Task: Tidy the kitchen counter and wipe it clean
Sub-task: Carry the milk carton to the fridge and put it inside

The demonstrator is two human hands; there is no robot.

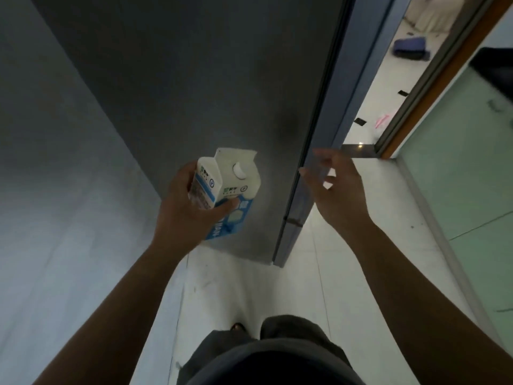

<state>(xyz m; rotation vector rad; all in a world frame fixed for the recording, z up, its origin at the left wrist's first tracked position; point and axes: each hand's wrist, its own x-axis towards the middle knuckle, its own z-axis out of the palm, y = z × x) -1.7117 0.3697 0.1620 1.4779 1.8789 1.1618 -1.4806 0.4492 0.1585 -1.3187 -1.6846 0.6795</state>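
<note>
Dim, motion blur, wide-angle warp

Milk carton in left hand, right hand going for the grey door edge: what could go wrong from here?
1. The left hand holds the milk carton tilted, one-handed; it may slip or, if its white cap is loose, leak.
2. The right hand has fingers at the grey door edge; they could get pinched.

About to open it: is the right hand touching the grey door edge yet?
Cannot tell. In the head view, the right hand overlaps the grey door edge, fingers blurred.
</note>
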